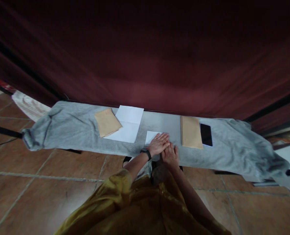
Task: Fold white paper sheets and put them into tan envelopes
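A small white folded paper (150,136) lies on the grey cloth in front of me, partly covered by my hands. My left hand (159,143), with a dark band on its wrist, rests flat on this paper with its fingers stretched to the right. Close against its fingertips, my right hand (170,156) lies flat with its fingers pointing away from me. The paper's right part is hidden beneath them. To the left, a larger creased white sheet (129,125) lies spread out, with brown envelopes (107,122) overlapping its left side.
More brown envelopes (191,132) lie to the right, beside a dark-screened phone (206,134). Grey cloth (71,127) covers the narrow bench, bunched at both ends. A dark red curtain (145,65) hangs along its far edge. Brown tiles (68,166) make up the floor.
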`<state>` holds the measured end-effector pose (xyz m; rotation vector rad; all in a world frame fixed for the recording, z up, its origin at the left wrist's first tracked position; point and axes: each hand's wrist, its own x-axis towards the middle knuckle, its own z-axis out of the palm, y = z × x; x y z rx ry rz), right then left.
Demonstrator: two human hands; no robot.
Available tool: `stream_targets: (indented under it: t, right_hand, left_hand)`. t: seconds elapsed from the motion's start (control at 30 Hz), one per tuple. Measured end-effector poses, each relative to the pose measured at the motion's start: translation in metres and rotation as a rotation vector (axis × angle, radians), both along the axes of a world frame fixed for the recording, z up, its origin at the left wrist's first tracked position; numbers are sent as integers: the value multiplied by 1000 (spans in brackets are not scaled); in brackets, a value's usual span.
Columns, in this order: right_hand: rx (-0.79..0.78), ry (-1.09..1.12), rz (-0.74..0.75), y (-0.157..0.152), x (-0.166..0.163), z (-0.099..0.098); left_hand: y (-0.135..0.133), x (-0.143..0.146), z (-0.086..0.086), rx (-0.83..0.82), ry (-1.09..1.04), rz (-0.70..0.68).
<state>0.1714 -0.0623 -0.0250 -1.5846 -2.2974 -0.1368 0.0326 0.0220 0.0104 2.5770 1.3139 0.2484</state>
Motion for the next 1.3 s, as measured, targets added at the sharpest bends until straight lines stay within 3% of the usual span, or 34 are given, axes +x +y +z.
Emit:
stream_targets:
  t: [0.4,0.93,1.0,1.17,1.3]
  right_hand:
    - [-37,60,-73,5,0,-3]
    - [-62,80,-92,2,-3,3]
    - [-77,86,-91,1,-3,4]
    - [-98,121,-79,1,-2,4]
    - [-101,134,-59,-1,0,3]
  left_hand:
    - [7,-23,1,64,2,140]
    - [-42,-81,-3,70,70,426]
    - [-52,-83,-1,98,58,392]
    - [-74,-88,2,145,44,54]
    - [-83,-87,2,155,59,24]
